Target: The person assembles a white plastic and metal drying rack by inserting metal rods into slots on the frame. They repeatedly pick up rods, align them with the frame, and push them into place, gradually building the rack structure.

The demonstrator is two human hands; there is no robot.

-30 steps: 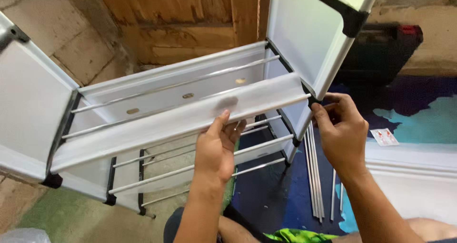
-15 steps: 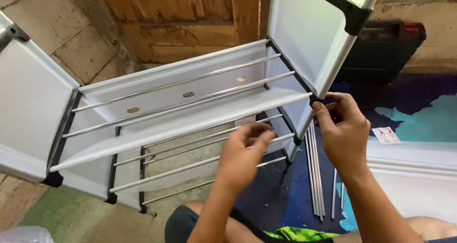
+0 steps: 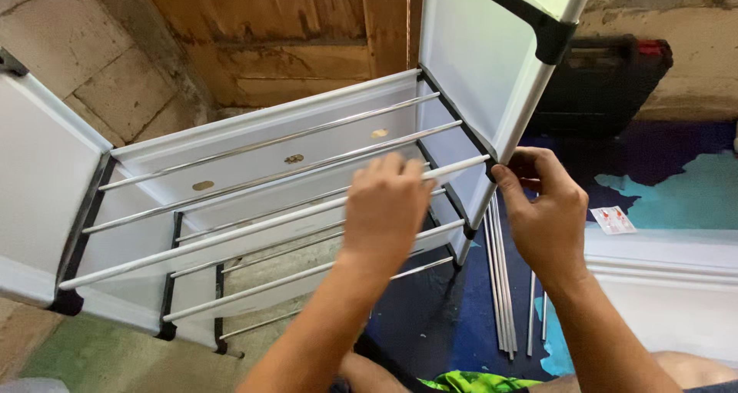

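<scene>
A white shelf rack (image 3: pixel 254 143) lies on its side with chrome rods and black corner connectors. Its front white tube (image 3: pixel 231 235) runs from lower left up to the right-hand post (image 3: pixel 530 101). My left hand (image 3: pixel 384 208) rests over this tube near its right end, fingers curled onto it. My right hand (image 3: pixel 550 208) pinches the black connector (image 3: pixel 492 171) where the tube meets the post. The connector is mostly hidden by my fingers.
Several loose rods (image 3: pixel 501 285) lie on the blue and teal floor below the rack. There is a small card (image 3: pixel 613 220) beside a white panel (image 3: pixel 661 285) at right. A black tool case (image 3: pixel 607 74) stands against the wall, and a wooden door (image 3: pixel 269 24) is behind the rack.
My left hand came off the front tube, dropped lower, then returned onto it nearer the right end. The front white strip now shows narrower. My right hand stayed at the corner.
</scene>
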